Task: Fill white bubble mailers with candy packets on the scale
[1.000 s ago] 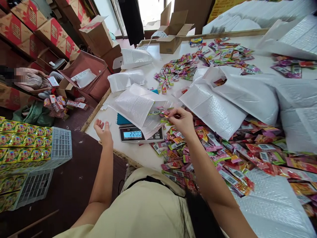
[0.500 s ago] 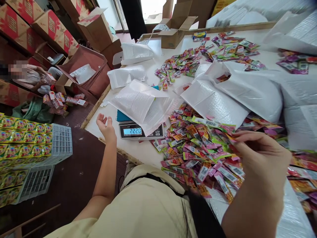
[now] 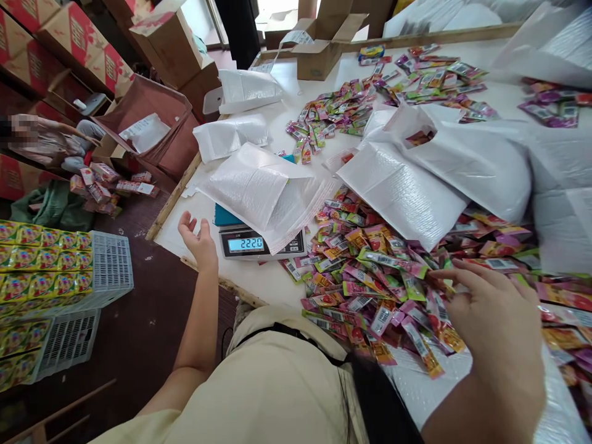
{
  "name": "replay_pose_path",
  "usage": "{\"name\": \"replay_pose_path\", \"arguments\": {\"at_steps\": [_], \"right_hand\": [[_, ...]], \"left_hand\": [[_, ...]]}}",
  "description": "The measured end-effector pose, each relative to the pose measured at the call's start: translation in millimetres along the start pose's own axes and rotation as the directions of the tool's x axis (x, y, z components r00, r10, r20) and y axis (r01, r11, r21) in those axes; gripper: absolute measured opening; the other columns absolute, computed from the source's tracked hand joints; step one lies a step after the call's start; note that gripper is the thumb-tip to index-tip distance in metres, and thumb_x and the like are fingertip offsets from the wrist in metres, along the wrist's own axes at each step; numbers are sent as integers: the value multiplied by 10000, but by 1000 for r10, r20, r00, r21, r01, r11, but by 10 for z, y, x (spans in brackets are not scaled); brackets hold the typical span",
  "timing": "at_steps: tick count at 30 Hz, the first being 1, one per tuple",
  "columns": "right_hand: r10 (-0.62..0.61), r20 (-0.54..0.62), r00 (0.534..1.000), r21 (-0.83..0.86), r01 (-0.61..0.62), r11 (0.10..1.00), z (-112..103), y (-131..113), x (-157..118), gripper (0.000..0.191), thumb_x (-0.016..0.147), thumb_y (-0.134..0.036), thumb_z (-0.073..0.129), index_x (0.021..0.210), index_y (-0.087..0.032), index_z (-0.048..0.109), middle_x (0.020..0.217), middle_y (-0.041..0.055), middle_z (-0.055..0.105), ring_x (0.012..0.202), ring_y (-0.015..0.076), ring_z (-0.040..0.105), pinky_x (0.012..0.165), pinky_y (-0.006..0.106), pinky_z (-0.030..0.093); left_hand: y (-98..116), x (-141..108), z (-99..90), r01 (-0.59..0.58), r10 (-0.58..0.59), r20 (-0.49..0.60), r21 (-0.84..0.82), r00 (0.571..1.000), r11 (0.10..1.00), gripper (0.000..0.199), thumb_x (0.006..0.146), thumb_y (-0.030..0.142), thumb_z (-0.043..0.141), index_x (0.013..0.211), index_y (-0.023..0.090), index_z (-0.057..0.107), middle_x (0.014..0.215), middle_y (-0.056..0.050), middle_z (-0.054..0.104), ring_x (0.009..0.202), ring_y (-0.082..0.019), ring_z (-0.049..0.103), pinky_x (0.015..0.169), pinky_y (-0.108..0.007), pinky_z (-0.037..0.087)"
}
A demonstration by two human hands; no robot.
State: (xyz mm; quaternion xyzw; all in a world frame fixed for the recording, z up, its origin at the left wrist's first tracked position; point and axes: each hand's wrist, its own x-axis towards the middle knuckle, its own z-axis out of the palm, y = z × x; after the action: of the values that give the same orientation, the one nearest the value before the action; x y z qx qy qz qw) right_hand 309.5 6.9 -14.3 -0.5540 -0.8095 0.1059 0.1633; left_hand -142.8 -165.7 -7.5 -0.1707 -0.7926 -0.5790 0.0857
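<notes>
My right hand reaches over a heap of small candy sachets, fingers apart, with nothing visibly gripped; its fingertips are at the sachets. Left of the scale, my left hand is raised with fingers loosely spread, holding nothing. The digital scale reads 2220 on its lit display. On its blue plate lies a white bubble mailer, its open end towards me. Two more bulging white mailers rest on the heap, one with sachets showing through its opening.
Two folded white mailers lie behind the scale. A second group of sachets and an open cardboard box are farther back. At left are a brown bin, crates of yellow packs, and a seated person among boxes.
My right hand has opened out of its pinch and let go of sachets, which now lie on the heap. My left hand keeps its pose. The view has shifted slightly.
</notes>
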Motion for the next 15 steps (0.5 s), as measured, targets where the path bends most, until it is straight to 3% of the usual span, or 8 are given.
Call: {"name": "replay_pose_path", "arguments": {"at_steps": [2,4,7,9,10,12,14,15], "right_hand": [[57,31,998,-66,-55,996,-13,-85,56,372,836,-240,354,956,-310,699,1102,133,740,1048,362,694,905,566,517],[130,61,990,-40,-127,991,-35,-186,129,395,852,-288,364,1085,-315,681,1080,136,740,1055,365,693,855,545,541],[164,119,979,96,-176,980,-40,-308,244,374,837,-394,423,1132,-345,647,1134,106,741,1076,356,697,891,529,551],[146,186,972,162,-177,971,-25,-366,304,350,821,-439,440,1089,-353,648,1152,89,745,1042,357,709,895,533,552],[143,211,967,180,-182,967,-17,-389,324,346,817,-455,441,1070,-355,654,1163,84,745,1027,359,713,883,536,553],[160,230,960,194,-206,959,-5,-417,341,355,809,-476,430,1042,-358,671,1145,79,752,991,367,720,848,545,554],[205,215,955,186,-246,951,3,-412,336,373,785,-484,422,1011,-360,692,1028,80,768,908,379,726,796,554,552],[226,209,951,177,-264,948,10,-394,330,379,769,-486,421,991,-360,702,930,79,766,833,382,722,759,554,549]], "left_hand": [[23,-34,-36,-144,140,48,99,989,985,511,922,332,600,1404,237,462,1478,-164,477,1337,-266,519,1120,-435,449],[35,-100,-34,-359,317,211,201,925,912,614,904,354,623,1471,226,427,1543,-193,424,1440,-314,428,1164,-489,395],[27,-221,101,-653,438,567,253,698,714,712,848,362,688,1501,192,460,1619,-212,368,1545,-378,285,1244,-566,221],[47,-224,275,-747,462,676,200,573,633,553,855,333,669,1392,220,600,1574,-180,467,1521,-385,346,1243,-591,185],[84,-170,376,-766,497,679,152,541,625,423,863,306,653,1280,242,679,1487,-154,572,1465,-371,439,1233,-590,208],[238,91,590,-754,584,593,60,555,654,187,878,257,629,1017,255,754,1202,-98,744,1258,-315,633,1185,-554,320],[507,558,830,-701,620,449,22,644,713,141,913,232,596,909,219,736,1008,-73,772,1070,-255,702,1085,-490,447],[674,854,968,-671,613,375,35,695,740,164,943,222,565,939,183,724,1010,-88,763,1044,-239,697,1032,-460,487]]}}
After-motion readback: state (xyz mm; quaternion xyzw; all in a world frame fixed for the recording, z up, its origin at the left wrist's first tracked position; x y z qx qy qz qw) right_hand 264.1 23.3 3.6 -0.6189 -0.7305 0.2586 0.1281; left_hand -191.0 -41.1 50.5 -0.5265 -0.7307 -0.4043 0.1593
